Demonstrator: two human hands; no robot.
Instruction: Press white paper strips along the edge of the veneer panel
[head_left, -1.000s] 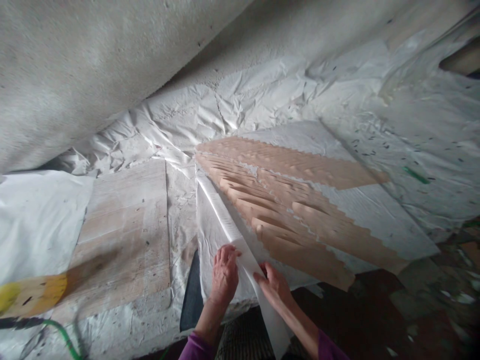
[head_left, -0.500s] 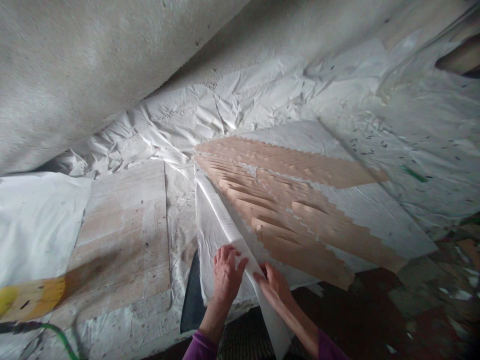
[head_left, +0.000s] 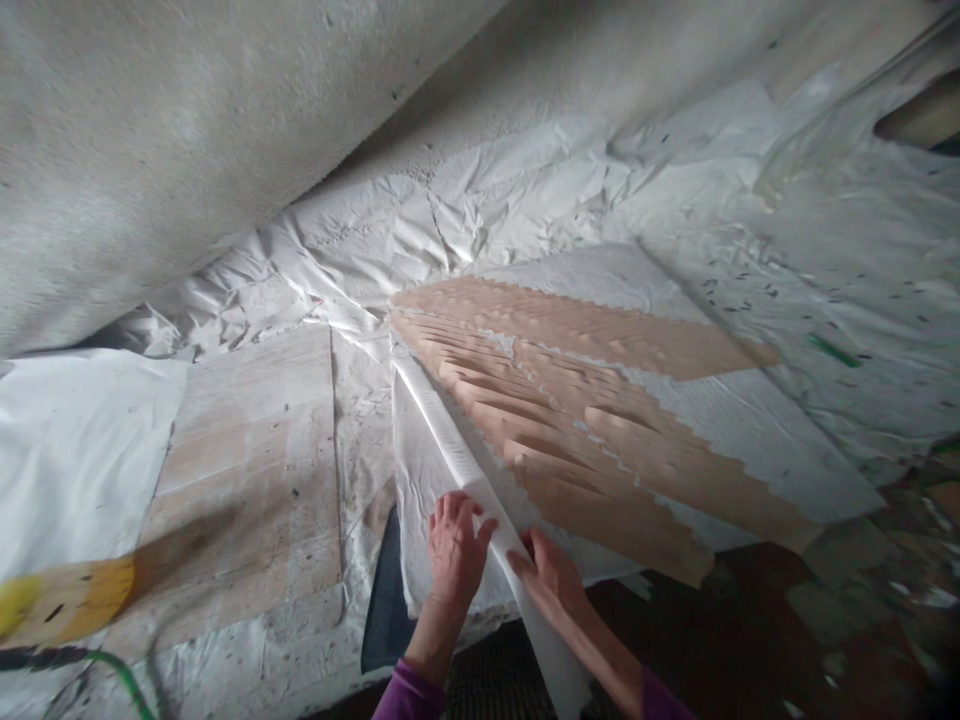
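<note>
A long white sheet (head_left: 427,395), cloth or paper, is folded or rolled into a narrow strip that runs from mid-table down past the front edge. My left hand (head_left: 457,550) lies at the strip's left side, fingers curled and thumb bent over it. My right hand (head_left: 553,575) grips the strip from the right, its fingertips partly hidden. To the right of the strip lie rows of overlapping thin tan sheets (head_left: 562,470), some with raised, curling edges. They rest on a white backing sheet (head_left: 720,420).
A flat pale board (head_left: 255,450) lies at left beside a white sheet (head_left: 82,440). A yellow round object (head_left: 97,598) and a green hose (head_left: 124,675) are at lower left. A large grey-white hanging cover (head_left: 187,130) slopes overhead. A green stick (head_left: 834,350) lies among dark scraps at right.
The view has shifted very slightly. Both hands stay on the white strip in nearly the same place.
</note>
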